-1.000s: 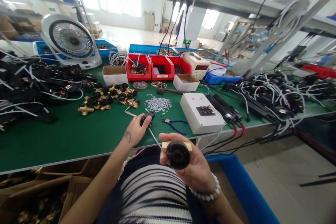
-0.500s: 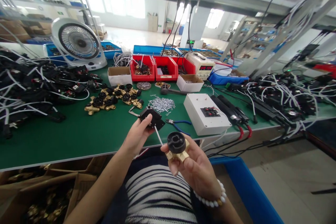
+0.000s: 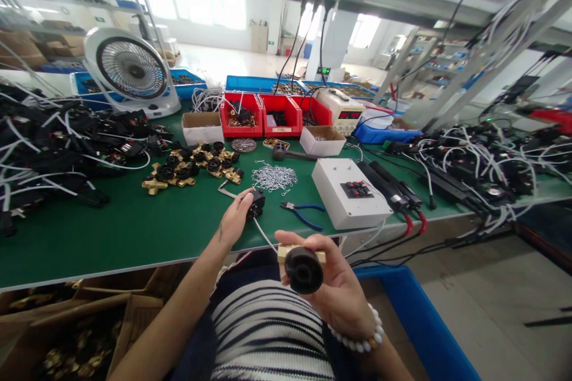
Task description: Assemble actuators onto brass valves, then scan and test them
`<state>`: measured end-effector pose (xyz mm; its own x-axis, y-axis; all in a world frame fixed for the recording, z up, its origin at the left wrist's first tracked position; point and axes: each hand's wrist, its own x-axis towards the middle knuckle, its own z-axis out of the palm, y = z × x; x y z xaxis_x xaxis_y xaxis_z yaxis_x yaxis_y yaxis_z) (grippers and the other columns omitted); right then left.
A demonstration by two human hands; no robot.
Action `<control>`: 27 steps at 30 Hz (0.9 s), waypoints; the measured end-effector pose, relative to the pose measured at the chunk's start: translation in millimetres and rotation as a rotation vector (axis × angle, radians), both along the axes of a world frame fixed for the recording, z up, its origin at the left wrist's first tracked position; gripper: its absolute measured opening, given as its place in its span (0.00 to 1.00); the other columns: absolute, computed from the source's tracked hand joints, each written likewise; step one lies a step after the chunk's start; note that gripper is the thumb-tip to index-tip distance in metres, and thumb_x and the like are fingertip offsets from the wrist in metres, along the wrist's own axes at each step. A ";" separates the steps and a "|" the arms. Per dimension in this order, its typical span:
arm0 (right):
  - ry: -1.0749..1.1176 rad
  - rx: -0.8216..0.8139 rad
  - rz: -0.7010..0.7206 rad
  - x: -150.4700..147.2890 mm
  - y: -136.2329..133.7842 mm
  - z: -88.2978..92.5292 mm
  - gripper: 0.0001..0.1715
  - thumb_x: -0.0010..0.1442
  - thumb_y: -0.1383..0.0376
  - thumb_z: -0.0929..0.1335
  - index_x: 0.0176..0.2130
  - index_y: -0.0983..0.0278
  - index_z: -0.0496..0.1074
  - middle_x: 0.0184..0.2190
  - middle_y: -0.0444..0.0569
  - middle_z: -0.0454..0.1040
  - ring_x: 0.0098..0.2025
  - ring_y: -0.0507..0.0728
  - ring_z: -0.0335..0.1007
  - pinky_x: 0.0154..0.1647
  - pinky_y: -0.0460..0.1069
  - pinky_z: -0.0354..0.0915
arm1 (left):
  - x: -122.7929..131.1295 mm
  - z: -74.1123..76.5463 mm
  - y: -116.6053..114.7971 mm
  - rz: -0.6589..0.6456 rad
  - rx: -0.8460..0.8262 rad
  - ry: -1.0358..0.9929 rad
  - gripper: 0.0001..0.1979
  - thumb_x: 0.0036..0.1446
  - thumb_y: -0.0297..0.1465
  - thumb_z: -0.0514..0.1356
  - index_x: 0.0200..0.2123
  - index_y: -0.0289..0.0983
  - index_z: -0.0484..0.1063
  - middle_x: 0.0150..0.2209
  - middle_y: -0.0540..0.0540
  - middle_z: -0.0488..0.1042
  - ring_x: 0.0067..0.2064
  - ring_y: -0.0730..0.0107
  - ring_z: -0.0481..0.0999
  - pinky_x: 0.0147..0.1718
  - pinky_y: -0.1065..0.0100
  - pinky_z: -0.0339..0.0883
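Observation:
My left hand [image 3: 236, 217] is closed around a small black housing [image 3: 256, 203] just above the front of the green bench. A white tube [image 3: 265, 234] runs from the housing down to my right hand [image 3: 337, 286]. That hand, wearing a beaded bracelet, grips a brass valve fitting with a black round knob [image 3: 304, 270], the knob turned toward me. Where the tube meets the brass is hidden by my fingers. Blue-handled cutting pliers [image 3: 306, 214] and a pile of small metal clips [image 3: 274, 177] lie just beyond my hands.
Several brass fittings [image 3: 183, 169] cluster on the bench at centre left. A grey control box [image 3: 346, 196] stands right, near black cylinders [image 3: 388, 184]. Red bins [image 3: 281, 125], a power supply [image 3: 342, 112] and a fan [image 3: 134, 74] line the back. Tangled tubed parts [image 3: 58, 143] cover the left end.
My right hand has tipped the brass fitting so its black knob faces me and lower. My left hand has turned the black housing and shifted slightly left.

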<state>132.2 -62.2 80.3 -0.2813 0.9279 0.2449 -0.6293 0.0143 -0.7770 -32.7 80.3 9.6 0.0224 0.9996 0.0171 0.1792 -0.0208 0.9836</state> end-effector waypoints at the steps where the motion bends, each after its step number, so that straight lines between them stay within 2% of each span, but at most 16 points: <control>1: 0.000 -0.020 -0.004 -0.5 0.3 0.9 0.22 0.57 0.68 0.76 0.48 0.48 0.76 0.55 0.43 0.76 0.39 0.47 0.75 0.43 0.44 0.69 | -1.3 1.2 0.1 0.008 0.023 0.034 0.25 0.63 0.45 0.52 0.55 0.35 0.71 0.56 0.38 0.74 0.58 0.54 0.72 0.61 0.52 0.61; 5: 0.024 -0.116 0.001 -6.4 6.3 0.0 0.26 0.55 0.65 0.76 0.53 0.51 0.74 0.49 0.47 0.79 0.36 0.49 0.75 0.43 0.46 0.71 | -11.6 20.5 -14.8 0.136 0.186 0.146 0.28 0.60 0.46 0.55 0.55 0.32 0.68 0.61 0.33 0.66 0.65 0.48 0.59 0.67 0.46 0.45; 6: 0.015 -0.140 -0.010 -9.3 8.7 -2.2 0.26 0.56 0.64 0.76 0.53 0.52 0.73 0.48 0.48 0.79 0.35 0.49 0.74 0.43 0.47 0.71 | -14.5 28.1 -23.7 0.160 0.232 0.156 0.28 0.61 0.47 0.54 0.54 0.32 0.68 0.61 0.33 0.64 0.65 0.48 0.59 0.66 0.46 0.46; 8: -0.033 -0.181 -0.055 -17.2 13.9 -8.4 0.28 0.57 0.63 0.75 0.55 0.54 0.71 0.46 0.48 0.79 0.35 0.50 0.74 0.44 0.48 0.71 | -19.2 43.8 -45.8 0.106 0.310 0.155 0.26 0.61 0.49 0.52 0.51 0.35 0.70 0.57 0.36 0.68 0.61 0.52 0.66 0.62 0.51 0.58; 9: -0.069 -0.185 -0.071 -21.6 16.9 -11.8 0.29 0.57 0.63 0.75 0.57 0.54 0.69 0.45 0.47 0.79 0.36 0.50 0.74 0.45 0.48 0.71 | -20.9 50.4 -57.3 0.030 0.332 0.147 0.25 0.61 0.49 0.53 0.49 0.37 0.72 0.53 0.39 0.71 0.56 0.56 0.70 0.58 0.56 0.65; 11: -0.177 -0.136 -0.065 -29.5 25.3 -17.3 0.35 0.58 0.60 0.74 0.61 0.55 0.63 0.44 0.47 0.78 0.41 0.52 0.75 0.47 0.50 0.71 | -23.6 58.8 -76.5 -0.163 0.319 0.098 0.21 0.59 0.47 0.59 0.48 0.39 0.74 0.49 0.43 0.75 0.51 0.60 0.75 0.52 0.63 0.70; 13: -0.411 0.000 -0.027 -33.2 40.3 -20.2 0.40 0.58 0.52 0.73 0.64 0.57 0.59 0.43 0.48 0.77 0.43 0.54 0.75 0.47 0.51 0.71 | -26.8 59.5 -86.2 -0.172 0.221 -0.003 0.19 0.58 0.45 0.62 0.46 0.38 0.74 0.43 0.46 0.78 0.44 0.64 0.78 0.44 0.68 0.74; 14: -0.555 0.072 -0.023 -32.9 51.4 -20.6 0.41 0.58 0.49 0.71 0.64 0.59 0.59 0.42 0.49 0.78 0.43 0.55 0.76 0.46 0.51 0.72 | -28.9 57.5 -87.2 -0.128 0.178 -0.051 0.19 0.58 0.44 0.62 0.45 0.37 0.74 0.41 0.46 0.79 0.41 0.66 0.79 0.40 0.69 0.74; 16: -0.820 0.160 -0.092 -29.0 80.9 -20.8 0.36 0.61 0.45 0.66 0.60 0.63 0.65 0.38 0.49 0.78 0.39 0.55 0.76 0.44 0.52 0.72 | -34.2 51.3 -84.2 -0.021 0.141 -0.112 0.19 0.58 0.45 0.61 0.44 0.36 0.73 0.39 0.46 0.80 0.36 0.68 0.79 0.36 0.70 0.75; 19: -1.013 0.126 -0.301 -23.6 133.6 -22.3 0.25 0.70 0.52 0.60 0.55 0.66 0.68 0.41 0.52 0.77 0.39 0.55 0.75 0.45 0.54 0.71 | -42.0 43.5 -77.9 0.054 0.171 -0.133 0.19 0.60 0.44 0.60 0.45 0.35 0.71 0.41 0.45 0.80 0.37 0.69 0.79 0.36 0.71 0.75; 21: -1.145 0.112 -0.347 -26.7 163.3 -24.6 0.19 0.70 0.56 0.62 0.52 0.66 0.70 0.45 0.53 0.76 0.42 0.56 0.75 0.46 0.56 0.71 | -45.1 41.4 -78.2 0.053 0.189 -0.133 0.19 0.60 0.44 0.61 0.46 0.35 0.71 0.41 0.45 0.79 0.38 0.70 0.80 0.37 0.72 0.75; 24: -1.336 0.142 -0.279 -41.1 188.5 -26.1 0.15 0.68 0.58 0.66 0.48 0.66 0.72 0.47 0.52 0.75 0.46 0.58 0.74 0.49 0.58 0.71 | -46.2 42.3 -84.6 0.006 0.220 -0.115 0.17 0.58 0.41 0.64 0.47 0.39 0.72 0.44 0.48 0.78 0.44 0.71 0.78 0.44 0.74 0.73; 27: -1.510 0.187 -0.172 -56.9 199.1 -21.8 0.16 0.68 0.57 0.66 0.48 0.66 0.73 0.46 0.51 0.75 0.46 0.58 0.74 0.49 0.58 0.71 | -46.4 47.0 -91.7 -0.086 0.348 -0.016 0.16 0.58 0.38 0.65 0.49 0.44 0.72 0.47 0.52 0.76 0.48 0.74 0.76 0.49 0.77 0.69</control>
